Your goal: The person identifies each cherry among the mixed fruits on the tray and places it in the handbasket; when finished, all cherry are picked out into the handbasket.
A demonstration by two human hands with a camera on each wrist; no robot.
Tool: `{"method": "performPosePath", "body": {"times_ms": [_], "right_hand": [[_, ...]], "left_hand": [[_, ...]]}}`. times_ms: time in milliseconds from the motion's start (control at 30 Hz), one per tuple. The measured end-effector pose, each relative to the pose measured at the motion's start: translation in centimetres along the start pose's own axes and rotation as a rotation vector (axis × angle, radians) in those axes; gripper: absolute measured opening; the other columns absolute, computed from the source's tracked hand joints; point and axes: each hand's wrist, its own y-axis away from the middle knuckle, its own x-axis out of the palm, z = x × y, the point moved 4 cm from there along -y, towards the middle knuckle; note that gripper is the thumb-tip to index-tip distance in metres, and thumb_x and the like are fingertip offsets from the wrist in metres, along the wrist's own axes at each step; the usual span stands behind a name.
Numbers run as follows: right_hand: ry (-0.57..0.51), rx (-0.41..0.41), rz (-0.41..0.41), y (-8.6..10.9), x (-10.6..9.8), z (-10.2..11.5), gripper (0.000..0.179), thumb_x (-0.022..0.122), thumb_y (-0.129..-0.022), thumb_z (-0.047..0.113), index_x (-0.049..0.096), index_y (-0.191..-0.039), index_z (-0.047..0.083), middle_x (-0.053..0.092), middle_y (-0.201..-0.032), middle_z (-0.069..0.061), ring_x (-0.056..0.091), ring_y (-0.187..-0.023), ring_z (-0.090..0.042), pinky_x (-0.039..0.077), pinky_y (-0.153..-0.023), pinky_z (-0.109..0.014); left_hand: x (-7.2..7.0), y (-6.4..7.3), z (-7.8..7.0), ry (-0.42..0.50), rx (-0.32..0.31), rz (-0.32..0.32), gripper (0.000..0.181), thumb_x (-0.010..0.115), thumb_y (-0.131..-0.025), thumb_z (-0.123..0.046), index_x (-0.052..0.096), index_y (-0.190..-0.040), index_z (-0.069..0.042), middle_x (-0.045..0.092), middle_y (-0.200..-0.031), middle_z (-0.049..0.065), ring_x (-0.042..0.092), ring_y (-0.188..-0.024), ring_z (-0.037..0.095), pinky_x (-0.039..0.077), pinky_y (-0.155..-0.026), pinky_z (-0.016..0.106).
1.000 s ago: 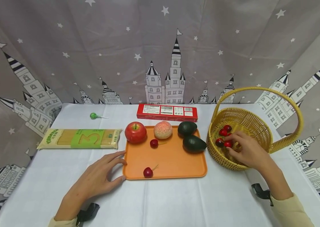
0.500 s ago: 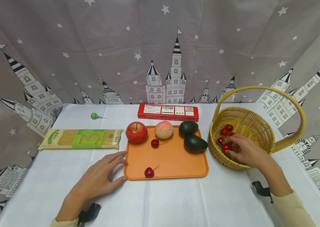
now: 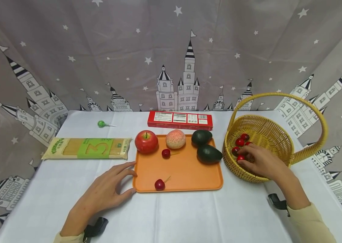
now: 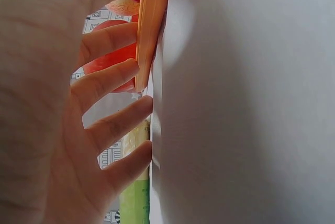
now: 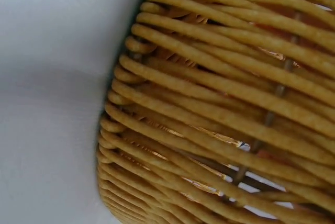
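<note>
My left hand (image 3: 104,189) rests beside the orange tray (image 3: 189,179), its spread fingertips at the tray's left edge. In the left wrist view, the fingers (image 4: 112,77) reach the tray's side and the white cloth. On the tray lie a red apple (image 3: 146,141), a peach (image 3: 175,139), two avocados (image 3: 209,154) and two cherries (image 3: 160,184). My right hand (image 3: 263,162) reaches into the wicker basket (image 3: 275,145) and pinches a red cherry (image 3: 240,157) between thumb and fingers. Several other cherries (image 3: 239,142) lie nearby in the basket. In the right wrist view, the basket's woven wall (image 5: 220,93) hides the fingers.
A pack of spaghetti (image 3: 86,148) lies left of the tray. Behind it is a green lollipop (image 3: 102,124). A red box (image 3: 180,120) lies behind the tray. The basket's tall handle (image 3: 322,125) arches over its opening. A grey printed curtain (image 3: 113,50) hangs at the back.
The right hand has shifted slightly toward the near left inside the basket, and the cherry at its fingertips has moved with it. The left hand keeps its place by the tray.
</note>
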Motion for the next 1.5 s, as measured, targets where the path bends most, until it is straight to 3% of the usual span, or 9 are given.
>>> {"method": "performPosePath", "body": {"times_ms": [167, 367, 567, 700, 1000, 1300, 1500], "right_hand": [[0.055, 0.008, -0.086, 0.2, -0.7, 0.9, 0.031, 0.085, -0.095, 0.025, 0.076, -0.122, 0.013, 0.073, -0.108, -0.005, 0.069, -0.087, -0.022, 0.065, -0.077, -0.049], [0.096, 0.001, -0.211, 0.1, -1.6, 3.6, 0.029, 0.083, -0.097, 0.022, 0.075, -0.123, 0.014, 0.073, -0.105, -0.005, 0.068, -0.084, -0.022, 0.065, -0.073, -0.046], [0.119, -0.086, -0.283, -0.5, -1.6, 6.7, 0.027, 0.083, -0.095, 0.024, 0.075, -0.119, 0.015, 0.073, -0.104, -0.002, 0.070, -0.084, -0.020, 0.064, -0.070, -0.042], [0.118, -0.195, -0.299, -0.8, -1.1, 8.4, 0.029, 0.086, -0.091, 0.023, 0.076, -0.116, 0.013, 0.072, -0.101, -0.002, 0.069, -0.083, -0.018, 0.065, -0.071, -0.039], [0.105, -0.353, -0.256, -1.9, 0.6, 11.6, 0.036, 0.092, -0.087, 0.026, 0.077, -0.118, 0.014, 0.072, -0.103, -0.004, 0.062, -0.078, -0.014, 0.060, -0.066, -0.031], [0.070, -0.408, -0.082, -3.4, 2.8, 14.6, 0.034, 0.084, -0.094, 0.030, 0.076, -0.125, 0.017, 0.070, -0.116, 0.002, 0.067, -0.095, -0.013, 0.064, -0.082, -0.031], [0.060, -0.480, -0.023, -3.9, 4.3, 16.6, 0.033, 0.079, -0.098, 0.030, 0.075, -0.128, 0.017, 0.071, -0.119, 0.002, 0.068, -0.107, -0.014, 0.062, -0.091, -0.033]], "left_hand": [[0.0, 0.0, 0.0, 0.002, 0.006, -0.004, 0.039, 0.084, -0.090, -0.045, 0.070, -0.124, -0.031, 0.056, -0.160, 0.003, 0.055, -0.144, 0.033, 0.051, -0.113, 0.062], [-0.1, 0.1, 0.0, 0.005, 0.001, 0.000, 0.040, 0.084, -0.090, -0.045, 0.070, -0.124, -0.030, 0.055, -0.161, 0.003, 0.055, -0.144, 0.033, 0.051, -0.114, 0.062], [-0.2, 0.0, 0.0, 0.010, 0.002, -0.001, 0.040, 0.084, -0.090, -0.045, 0.071, -0.124, -0.029, 0.055, -0.161, 0.003, 0.055, -0.144, 0.033, 0.051, -0.114, 0.062], [-0.1, 0.1, 0.0, 0.008, 0.000, 0.000, 0.040, 0.083, -0.090, -0.046, 0.071, -0.125, -0.029, 0.055, -0.161, 0.003, 0.055, -0.144, 0.033, 0.051, -0.114, 0.062], [0.0, 0.1, 0.1, 0.009, -0.014, 0.007, 0.040, 0.083, -0.090, -0.046, 0.071, -0.124, -0.030, 0.055, -0.161, 0.003, 0.055, -0.145, 0.034, 0.050, -0.114, 0.063], [0.0, -0.1, 0.0, 0.013, -0.022, 0.011, 0.040, 0.084, -0.089, -0.046, 0.070, -0.123, -0.031, 0.054, -0.161, 0.003, 0.054, -0.145, 0.034, 0.049, -0.114, 0.064], [0.1, 0.0, 0.0, 0.005, -0.029, 0.016, 0.041, 0.084, -0.089, -0.048, 0.070, -0.125, -0.032, 0.054, -0.162, 0.003, 0.054, -0.146, 0.033, 0.050, -0.114, 0.064]]}}
